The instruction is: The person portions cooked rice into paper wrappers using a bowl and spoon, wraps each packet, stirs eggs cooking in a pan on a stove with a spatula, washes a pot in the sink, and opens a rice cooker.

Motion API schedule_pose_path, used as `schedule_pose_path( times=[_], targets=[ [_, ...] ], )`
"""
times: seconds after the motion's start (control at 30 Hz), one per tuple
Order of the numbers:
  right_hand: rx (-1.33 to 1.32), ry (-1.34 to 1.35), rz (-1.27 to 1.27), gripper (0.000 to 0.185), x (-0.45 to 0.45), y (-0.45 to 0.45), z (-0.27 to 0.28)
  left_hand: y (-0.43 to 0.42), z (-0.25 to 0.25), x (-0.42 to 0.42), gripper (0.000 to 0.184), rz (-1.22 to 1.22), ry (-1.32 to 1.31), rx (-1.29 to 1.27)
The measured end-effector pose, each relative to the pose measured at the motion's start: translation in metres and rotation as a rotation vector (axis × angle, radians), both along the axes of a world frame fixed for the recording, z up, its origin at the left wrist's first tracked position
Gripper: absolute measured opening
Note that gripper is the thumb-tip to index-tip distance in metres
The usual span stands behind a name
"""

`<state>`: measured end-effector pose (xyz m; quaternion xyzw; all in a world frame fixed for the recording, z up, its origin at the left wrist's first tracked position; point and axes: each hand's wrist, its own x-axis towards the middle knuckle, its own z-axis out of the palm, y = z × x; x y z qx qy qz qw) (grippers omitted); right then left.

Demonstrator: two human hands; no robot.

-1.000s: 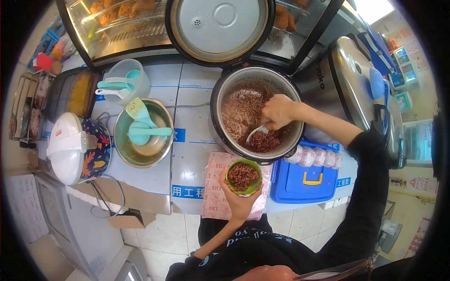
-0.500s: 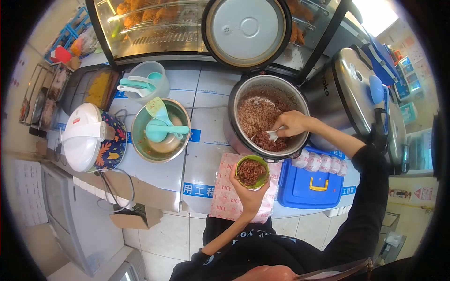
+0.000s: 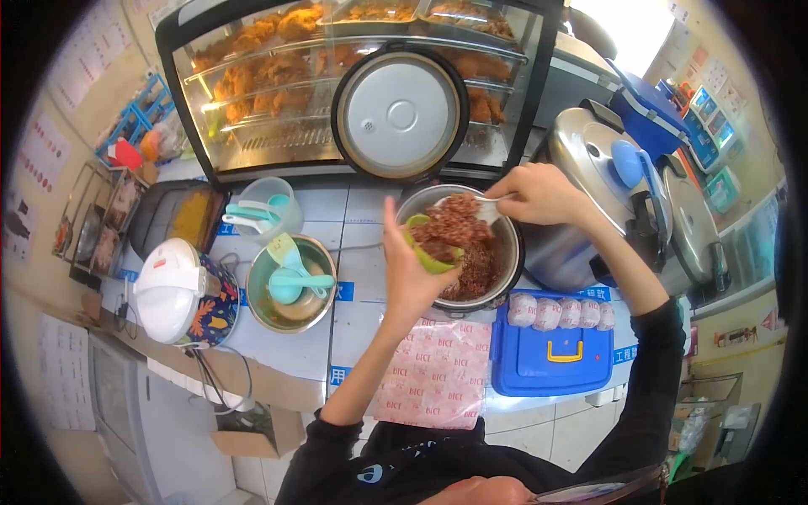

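Observation:
My left hand [image 3: 410, 273] grips a small green bowl [image 3: 435, 263] from its left side and below, thumb raised. The bowl is tilted above the front left of the rice cooker pot [image 3: 515, 268]. Reddish-brown rice [image 3: 427, 239] fills it. My right hand [image 3: 543, 194] is closed round the handle of a whitish rice paddle [image 3: 488, 210], its blade heaped with rice just over the bowl's far right rim. More cooked rice [image 3: 477, 273] lies in the pot. Behind stands the cooker's raised lid [image 3: 402, 114].
Printed paper sheets [image 3: 433, 370] lie in front of the pot. A blue case [image 3: 551, 358] with several wrapped rolls [image 3: 560, 311] is to their right. Left are a steel bowl [image 3: 257, 307] with turquoise scoops and a patterned cooker [image 3: 187, 290]. A glass food cabinet [image 3: 252, 139] stands behind, a large steel cooker [image 3: 572, 156] right.
My left hand has lifted the green bowl from over the paper sheets to above the pot. My right hand has raised the paddle, loaded with rice, out of the pot. The view has shifted.

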<state>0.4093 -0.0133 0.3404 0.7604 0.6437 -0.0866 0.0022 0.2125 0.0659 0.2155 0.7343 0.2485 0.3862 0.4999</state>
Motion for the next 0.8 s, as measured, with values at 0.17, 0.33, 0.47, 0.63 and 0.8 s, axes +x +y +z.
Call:
schedule_pose_path(
  times=[0.17,0.33,0.47,0.63,0.8],
  targets=[
    [0.239,-0.516,-0.275,0.03,-0.067,-0.022,-0.027,-0.001,-0.006,0.046,0.127,0.011,-0.144,-0.081],
    [0.495,-0.414,-0.187,0.046,-0.084,-0.064,-0.078,-0.004,0.01,0.049,0.127,0.02,-0.038,-0.021],
    [0.503,-0.204,-0.247,0.047,-0.079,-0.082,-0.071,-0.001,-0.013,0.052,0.131,-0.1,-0.045,0.002],
    [0.489,0.384,-0.504,0.023,-0.053,-0.088,-0.034,0.0,-0.004,0.041,0.132,-0.131,-0.079,0.091],
    [0.179,0.45,-0.557,0.037,-0.086,-0.075,-0.065,-0.011,0.0,0.041,0.128,-0.126,-0.118,0.262]
  ],
)
